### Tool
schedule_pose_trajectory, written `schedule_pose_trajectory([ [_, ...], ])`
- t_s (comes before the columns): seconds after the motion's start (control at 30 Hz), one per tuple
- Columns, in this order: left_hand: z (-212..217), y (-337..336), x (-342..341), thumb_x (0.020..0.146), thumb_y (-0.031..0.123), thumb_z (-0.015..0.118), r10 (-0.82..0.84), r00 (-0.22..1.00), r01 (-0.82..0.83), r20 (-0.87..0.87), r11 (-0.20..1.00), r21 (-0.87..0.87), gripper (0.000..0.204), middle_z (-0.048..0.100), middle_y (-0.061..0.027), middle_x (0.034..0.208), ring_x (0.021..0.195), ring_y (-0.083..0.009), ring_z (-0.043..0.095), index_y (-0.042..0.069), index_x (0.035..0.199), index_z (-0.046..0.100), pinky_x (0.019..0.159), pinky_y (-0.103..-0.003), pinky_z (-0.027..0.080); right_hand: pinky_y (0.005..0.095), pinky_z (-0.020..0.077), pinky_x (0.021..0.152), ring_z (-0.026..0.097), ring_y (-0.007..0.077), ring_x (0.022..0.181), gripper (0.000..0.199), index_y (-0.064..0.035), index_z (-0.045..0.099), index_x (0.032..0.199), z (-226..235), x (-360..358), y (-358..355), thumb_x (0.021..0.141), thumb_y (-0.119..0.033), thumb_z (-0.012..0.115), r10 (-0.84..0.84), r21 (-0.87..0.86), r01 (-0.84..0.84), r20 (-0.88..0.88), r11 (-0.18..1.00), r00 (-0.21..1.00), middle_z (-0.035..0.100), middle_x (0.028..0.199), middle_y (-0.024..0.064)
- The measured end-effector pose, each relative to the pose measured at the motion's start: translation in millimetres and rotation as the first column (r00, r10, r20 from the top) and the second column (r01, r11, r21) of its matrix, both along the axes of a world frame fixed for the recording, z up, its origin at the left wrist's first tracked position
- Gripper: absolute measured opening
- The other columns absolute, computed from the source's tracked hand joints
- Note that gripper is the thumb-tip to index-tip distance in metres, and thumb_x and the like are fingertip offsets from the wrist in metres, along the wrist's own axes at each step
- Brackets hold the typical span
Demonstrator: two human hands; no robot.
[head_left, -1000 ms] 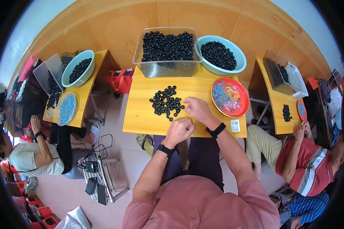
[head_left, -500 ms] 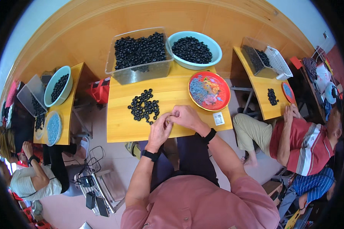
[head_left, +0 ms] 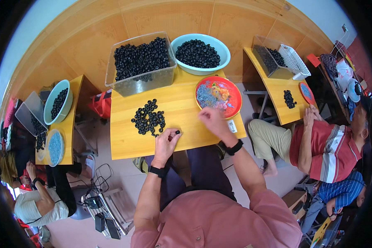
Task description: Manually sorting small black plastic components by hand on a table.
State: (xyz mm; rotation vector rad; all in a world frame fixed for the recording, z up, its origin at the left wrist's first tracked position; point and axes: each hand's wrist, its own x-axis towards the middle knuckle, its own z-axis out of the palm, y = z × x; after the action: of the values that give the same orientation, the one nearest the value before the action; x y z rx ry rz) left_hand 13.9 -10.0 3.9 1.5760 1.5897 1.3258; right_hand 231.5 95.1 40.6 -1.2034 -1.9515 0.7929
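Observation:
A small black ring-shaped part [head_left: 177, 132] is pinched between the thumb and fingertips of my left hand [head_left: 165, 143], at the table's near edge. Just beyond that hand lies a loose pile of similar black parts [head_left: 149, 118]. My right hand [head_left: 215, 121] hovers by the near rim of a red flower-patterned plate [head_left: 234, 105]; its fingers are bent and smeared by motion, so what they hold, if anything, cannot be made out. Heaped on the plate's left side are many tiny blue-grey pieces [head_left: 205, 96].
At the back of the yellow table [head_left: 186, 118] stand a clear bin [head_left: 142, 86] and a light blue basin [head_left: 224, 53], both full of black parts. A white label [head_left: 232, 126] lies right of my right hand. People sit at side tables left and right.
My hands, together before, are now apart. The right one has moved right toward the plate, while the left keeps the black part, now showing at its fingertips. The whole view has shifted slightly.

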Motion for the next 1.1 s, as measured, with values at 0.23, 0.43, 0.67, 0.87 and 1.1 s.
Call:
schedule_pose_trajectory([
  [0.23, 4, 0, 0, 0.089, 0.010, 0.077, -0.002, 1.000, 0.002, -0.003, 0.999, -0.035, 0.020, 0.076, -0.0149, 0.087, 0.078, -0.0201, 0.075, 0.000, 0.106, 0.071, 0.071, -0.030, 0.058, 0.0436, 0.0541, 0.075, 0.069, 0.0343, 0.084, 0.018, -0.0034, 0.074, 0.093, 7, 60, 45, 0.083, -0.017, 0.079, -0.288, 0.189, 0.229, 0.400, 0.955, 0.870, 0.070, 0.093, 0.0181],
  [0.43, 3, 0, 0, 0.091, 0.010, 0.076, -0.003, 1.000, 0.003, 0.004, 0.999, -0.049, 0.020, 0.076, -0.0151, 0.087, 0.078, -0.0192, 0.075, 0.000, 0.107, 0.071, 0.071, -0.030, 0.057, 0.0468, 0.0549, 0.080, 0.069, 0.0378, 0.089, 0.017, -0.0031, 0.074, 0.090, 8, 56, 43, 0.081, -0.017, 0.079, -0.252, 0.143, 0.210, 0.440, 0.967, 0.862, 0.071, 0.095, 0.0203],
  [0.67, -8, 2, -5, 0.091, 0.010, 0.075, 0.027, 0.999, -0.025, 0.040, 0.998, -0.051, 0.020, 0.075, -0.0125, 0.084, 0.074, -0.0157, 0.072, 0.000, 0.108, 0.071, 0.070, -0.029, 0.056, 0.0435, 0.0549, 0.072, 0.070, 0.0334, 0.084, 0.018, -0.0029, 0.069, 0.089, 8, 30, 21, 0.079, -0.015, 0.078, -0.177, 0.114, 0.156, 0.203, 0.981, 0.963, 0.071, 0.088, 0.0153],
  [0.87, -14, 11, -5, 0.093, 0.006, 0.074, -0.002, 0.906, 0.060, 0.423, 0.990, -0.124, 0.021, 0.070, -0.0034, 0.078, 0.074, -0.0072, 0.065, -0.001, 0.110, 0.066, 0.069, -0.024, 0.052, 0.0416, 0.0538, 0.070, 0.069, 0.0310, 0.079, 0.019, -0.0058, 0.067, 0.093, 9, -38, -38, 0.079, -0.013, 0.076, 0.114, 0.176, -0.144, 0.166, 0.974, 0.980, 0.070, 0.085, 0.0108],
  [1.1, -8, 8, -12, 0.094, 0.005, 0.073, -0.007, 0.874, 0.074, 0.485, 0.990, -0.120, 0.018, 0.068, -0.0004, 0.082, 0.076, -0.0040, 0.060, -0.001, 0.109, 0.065, 0.068, -0.021, 0.049, 0.0413, 0.0528, 0.067, 0.068, 0.0289, 0.073, 0.021, -0.0068, 0.065, 0.094, -6, -68, -51, 0.079, -0.014, 0.078, 0.147, 0.205, -0.165, 0.102, 0.965, 0.984, 0.068, 0.085, 0.0090],
])
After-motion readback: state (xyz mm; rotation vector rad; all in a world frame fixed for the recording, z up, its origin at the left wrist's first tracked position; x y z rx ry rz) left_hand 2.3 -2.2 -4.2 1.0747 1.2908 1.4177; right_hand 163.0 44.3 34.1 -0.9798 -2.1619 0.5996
